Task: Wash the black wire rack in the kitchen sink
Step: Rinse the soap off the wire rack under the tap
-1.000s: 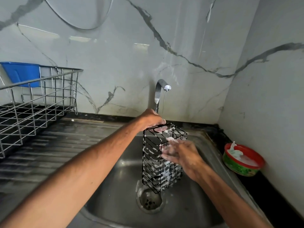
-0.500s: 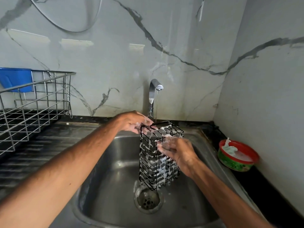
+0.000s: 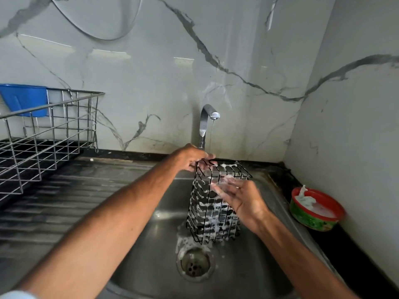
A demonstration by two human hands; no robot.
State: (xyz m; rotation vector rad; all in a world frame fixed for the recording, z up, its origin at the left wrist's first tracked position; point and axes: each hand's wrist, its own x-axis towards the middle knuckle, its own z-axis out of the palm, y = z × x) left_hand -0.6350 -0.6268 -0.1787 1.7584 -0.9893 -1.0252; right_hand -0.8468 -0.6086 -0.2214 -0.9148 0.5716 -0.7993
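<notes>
Head view: the black wire rack (image 3: 212, 203) is held upright over the steel sink (image 3: 138, 244), just beyond the drain (image 3: 195, 265), with white foam clinging to its wires. Its top rim is gripped at the far left corner by the left hand (image 3: 192, 157), the fingers curled over the wire. The right hand (image 3: 239, 197) is laid flat against the rack's near right side, its soapy fingers (image 3: 220, 186) stretched out and holding nothing. Part of that side is hidden behind the palm. Whether the rack's bottom rests on the basin floor cannot be told.

A thin stream is seen falling from the tap (image 3: 205, 119) at the far edge. Its landing point is hidden behind the left hand. Foam is gathered around the drain.

At the left, a steel dish rack (image 3: 43, 134) is cut off by the frame edge, and a blue container (image 3: 23, 98) is partly seen behind it. At the right, a red-rimmed bowl (image 3: 313, 219) of soapy water is set on the dark table. A pale lump lies in it, perhaps a cloth.
</notes>
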